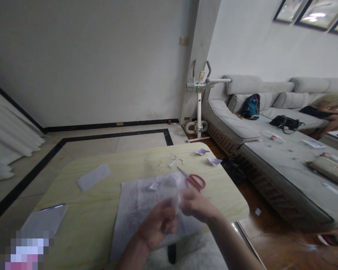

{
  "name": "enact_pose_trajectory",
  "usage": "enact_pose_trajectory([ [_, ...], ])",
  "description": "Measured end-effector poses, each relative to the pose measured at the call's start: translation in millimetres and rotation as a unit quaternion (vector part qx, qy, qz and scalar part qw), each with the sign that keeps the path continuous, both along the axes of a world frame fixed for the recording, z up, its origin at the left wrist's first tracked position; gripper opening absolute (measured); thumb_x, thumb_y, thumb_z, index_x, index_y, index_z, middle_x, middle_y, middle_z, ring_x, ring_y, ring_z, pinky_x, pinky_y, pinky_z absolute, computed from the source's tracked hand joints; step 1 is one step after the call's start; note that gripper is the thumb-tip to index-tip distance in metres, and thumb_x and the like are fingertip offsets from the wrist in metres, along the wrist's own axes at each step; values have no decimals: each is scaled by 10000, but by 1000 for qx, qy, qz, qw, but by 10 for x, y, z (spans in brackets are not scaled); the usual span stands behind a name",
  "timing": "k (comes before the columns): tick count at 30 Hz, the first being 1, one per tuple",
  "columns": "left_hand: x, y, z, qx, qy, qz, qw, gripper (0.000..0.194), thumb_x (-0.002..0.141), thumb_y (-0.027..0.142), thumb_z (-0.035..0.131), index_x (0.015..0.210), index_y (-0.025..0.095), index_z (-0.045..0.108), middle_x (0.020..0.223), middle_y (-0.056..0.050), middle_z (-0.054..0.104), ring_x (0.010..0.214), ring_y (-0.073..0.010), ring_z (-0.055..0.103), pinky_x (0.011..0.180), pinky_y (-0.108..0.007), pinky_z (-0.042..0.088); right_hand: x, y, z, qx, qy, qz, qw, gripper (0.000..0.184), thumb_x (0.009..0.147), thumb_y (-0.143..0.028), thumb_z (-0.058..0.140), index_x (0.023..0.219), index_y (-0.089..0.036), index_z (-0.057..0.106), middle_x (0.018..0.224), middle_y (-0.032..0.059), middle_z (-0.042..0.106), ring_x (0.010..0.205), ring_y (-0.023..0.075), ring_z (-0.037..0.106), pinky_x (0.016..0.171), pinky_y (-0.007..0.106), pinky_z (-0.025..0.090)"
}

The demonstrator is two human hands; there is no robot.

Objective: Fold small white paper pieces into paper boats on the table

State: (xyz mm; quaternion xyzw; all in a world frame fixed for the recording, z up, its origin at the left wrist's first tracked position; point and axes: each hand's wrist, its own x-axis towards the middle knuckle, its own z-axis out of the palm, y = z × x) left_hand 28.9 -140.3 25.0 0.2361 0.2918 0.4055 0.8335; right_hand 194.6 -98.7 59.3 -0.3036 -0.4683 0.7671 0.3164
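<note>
A small white piece of paper (177,201) is pinched between my two hands above the table, partly hidden by the fingers and blurred. My left hand (162,217) closes on its near-left side. From the right, my right hand (195,204) grips the other side with bent fingers. Beneath them lies a large printed sheet (135,202) with small folded paper pieces (153,186) on it. Scissors (195,182) with red handles rest just beyond my right hand, blades pointing away to the left. Thin white paper scraps (172,162) are scattered past the sheet.
The pale wooden table (84,210) also bears two creased paper pieces (214,161) at its far right, a white paper stack (94,177), and a pen (53,207) on white paper (46,223). A grey sofa (284,165) stands at right, where a person (326,108) sits.
</note>
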Motion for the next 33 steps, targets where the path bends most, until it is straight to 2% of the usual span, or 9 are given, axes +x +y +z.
enact_pose_trajectory([
  [3,-10,-2,35,24,69,62,995,218,703,292,727,820,166,593,555,86,349,421,-18,264,407,-162,215,4,-5,-27,-9,-16,-22,1000,273,627,-285,705,586,-161,465,472,-94,337,419,33,262,409,191,162],
  [5,-31,2,68,27,95,69,993,201,712,289,720,796,157,594,565,80,368,433,-19,281,410,-161,223,12,-5,-34,-2,-29,-21,999,276,635,-287,694,587,-167,449,481,-95,327,422,34,257,410,191,160],
  [10,-50,2,71,8,67,45,997,232,670,280,740,814,149,614,559,85,363,429,-18,285,417,-162,244,14,-12,-34,16,-46,-10,999,269,668,-299,667,593,-168,444,489,-90,336,430,38,255,414,195,158],
  [15,-2,-6,-15,-20,69,80,994,230,651,279,754,754,147,595,534,91,347,409,-16,275,397,-162,223,-3,-42,-37,2,-46,-13,999,287,660,-303,693,590,-161,453,502,-89,330,448,37,252,426,196,155],
  [20,22,-28,-13,-36,73,123,989,281,610,324,774,739,155,590,534,79,391,419,-26,331,404,-164,246,-27,-69,-105,-30,-23,-14,999,260,647,-288,706,600,-154,488,496,-89,333,450,40,264,434,201,172],
  [25,33,-50,-37,-47,66,126,989,301,595,339,780,719,158,574,517,84,395,405,-28,342,406,-171,261,-38,-63,-131,-38,-3,-4,999,221,643,-258,684,596,-152,496,492,-83,343,451,45,277,435,201,181],
  [33,38,-44,-87,-47,35,136,989,260,637,311,762,723,162,568,522,99,327,399,-13,266,407,-165,236,-44,-39,-93,-36,-14,-4,999,202,636,-232,666,578,-157,488,488,-85,328,450,47,255,430,203,162],
])
